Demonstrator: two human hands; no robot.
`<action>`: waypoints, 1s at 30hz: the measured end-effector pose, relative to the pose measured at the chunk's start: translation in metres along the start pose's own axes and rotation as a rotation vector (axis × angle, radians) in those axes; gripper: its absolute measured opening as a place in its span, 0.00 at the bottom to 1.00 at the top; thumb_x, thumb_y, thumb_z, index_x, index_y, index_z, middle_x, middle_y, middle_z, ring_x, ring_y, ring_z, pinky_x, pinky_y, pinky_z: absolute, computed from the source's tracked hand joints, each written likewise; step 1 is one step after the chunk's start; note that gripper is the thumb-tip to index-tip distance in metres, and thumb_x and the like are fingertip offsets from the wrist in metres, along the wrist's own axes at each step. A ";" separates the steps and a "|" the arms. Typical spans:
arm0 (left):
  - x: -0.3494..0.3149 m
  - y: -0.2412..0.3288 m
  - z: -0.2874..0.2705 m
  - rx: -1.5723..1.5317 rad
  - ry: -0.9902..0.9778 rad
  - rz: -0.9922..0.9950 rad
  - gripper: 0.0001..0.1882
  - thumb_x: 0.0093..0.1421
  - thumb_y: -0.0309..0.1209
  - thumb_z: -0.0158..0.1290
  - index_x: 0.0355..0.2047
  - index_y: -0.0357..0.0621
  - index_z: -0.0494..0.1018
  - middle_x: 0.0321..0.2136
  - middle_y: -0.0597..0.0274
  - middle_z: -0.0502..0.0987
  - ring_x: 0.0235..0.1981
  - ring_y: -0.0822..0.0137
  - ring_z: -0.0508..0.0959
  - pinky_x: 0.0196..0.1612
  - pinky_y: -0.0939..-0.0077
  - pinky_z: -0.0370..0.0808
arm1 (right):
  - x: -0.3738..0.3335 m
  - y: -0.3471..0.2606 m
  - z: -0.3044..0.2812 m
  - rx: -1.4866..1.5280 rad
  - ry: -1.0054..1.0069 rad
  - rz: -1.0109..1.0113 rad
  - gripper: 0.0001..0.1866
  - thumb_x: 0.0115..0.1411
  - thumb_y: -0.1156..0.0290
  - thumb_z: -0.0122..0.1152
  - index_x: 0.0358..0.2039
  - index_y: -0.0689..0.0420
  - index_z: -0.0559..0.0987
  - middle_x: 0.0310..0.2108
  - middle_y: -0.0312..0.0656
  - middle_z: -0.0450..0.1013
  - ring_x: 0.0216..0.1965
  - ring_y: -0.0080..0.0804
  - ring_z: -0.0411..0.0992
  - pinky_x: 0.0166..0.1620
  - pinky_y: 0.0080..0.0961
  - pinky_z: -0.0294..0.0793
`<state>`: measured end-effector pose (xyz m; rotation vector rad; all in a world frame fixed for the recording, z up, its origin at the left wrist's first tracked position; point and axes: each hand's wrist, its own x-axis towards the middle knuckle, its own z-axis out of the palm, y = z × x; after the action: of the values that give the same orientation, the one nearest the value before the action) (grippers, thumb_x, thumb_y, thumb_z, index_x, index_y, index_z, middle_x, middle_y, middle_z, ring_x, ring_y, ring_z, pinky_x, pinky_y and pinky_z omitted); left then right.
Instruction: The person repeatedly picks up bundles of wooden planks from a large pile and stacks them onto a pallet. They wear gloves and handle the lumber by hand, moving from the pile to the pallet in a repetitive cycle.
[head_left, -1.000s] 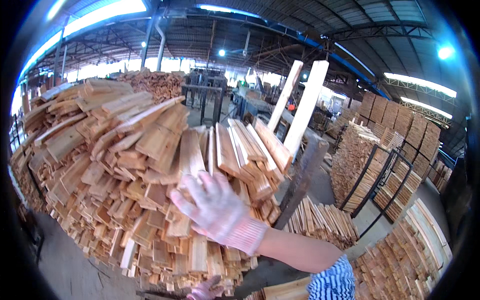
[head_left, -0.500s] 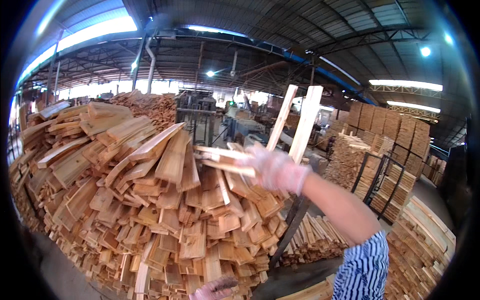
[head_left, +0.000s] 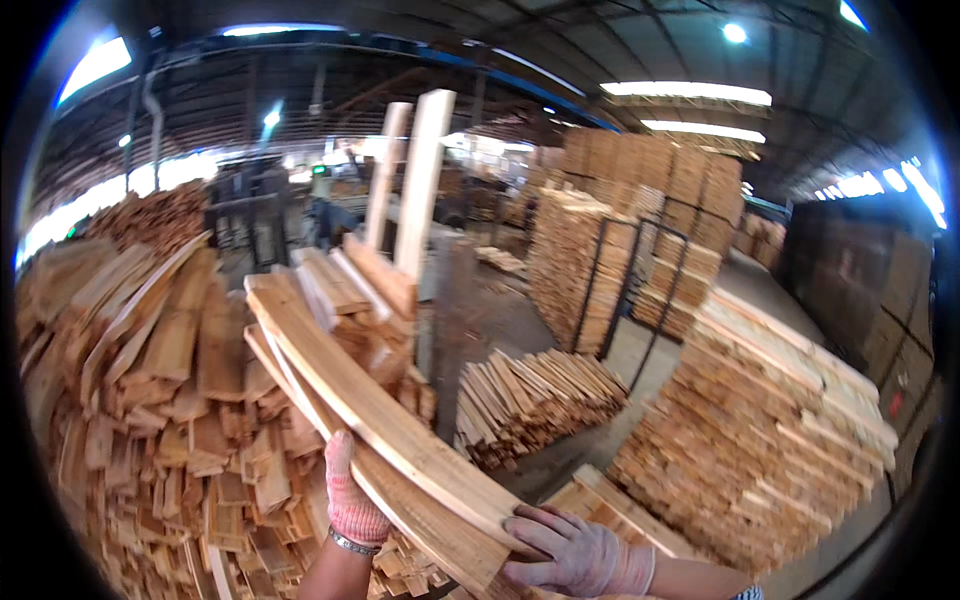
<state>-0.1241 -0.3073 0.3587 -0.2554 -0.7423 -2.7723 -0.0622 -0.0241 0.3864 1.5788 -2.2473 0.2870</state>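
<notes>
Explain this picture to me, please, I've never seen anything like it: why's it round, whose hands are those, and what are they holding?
There's no machine here: these are a person's own hands, in pale gloves. A wide fisheye camera on their head looks down, so the edges look round and straight things bend. The right hand grips the near end of at least two long boards. The left hand is against their left side, partly hidden by them. To the left lies a heap of loose boards; to the right stands a large stack of timber.
</notes>
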 end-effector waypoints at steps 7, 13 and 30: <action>-0.035 -0.115 0.016 0.604 -0.187 -0.428 0.43 0.46 0.45 0.71 0.55 0.33 0.64 0.43 0.51 0.72 0.46 0.56 0.75 0.48 0.61 0.78 | -0.034 0.050 0.024 0.443 0.269 0.556 0.58 0.47 0.59 0.78 0.69 0.58 0.47 0.64 0.59 0.57 0.63 0.54 0.62 0.64 0.38 0.64; -0.052 -0.236 -0.006 0.726 -0.797 -0.360 0.28 0.52 0.34 0.69 0.52 0.41 0.73 0.42 0.63 0.80 0.43 0.69 0.79 0.45 0.72 0.78 | -0.095 0.063 0.042 1.123 0.635 0.791 0.60 0.51 0.68 0.75 0.72 0.59 0.40 0.66 0.43 0.58 0.65 0.28 0.55 0.65 0.27 0.55; -0.103 -0.448 -0.077 1.548 -1.772 -0.717 0.35 0.58 0.58 0.56 0.60 0.53 0.68 0.62 0.56 0.67 0.64 0.56 0.63 0.67 0.59 0.57 | -0.335 0.048 0.206 0.845 0.765 1.375 0.68 0.34 0.51 0.84 0.68 0.61 0.51 0.63 0.53 0.60 0.65 0.45 0.60 0.66 0.36 0.61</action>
<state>-0.1655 0.0487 0.0606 -2.1614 -3.1143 -0.5850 -0.0462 0.2033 0.0623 -0.2686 -2.1576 1.9293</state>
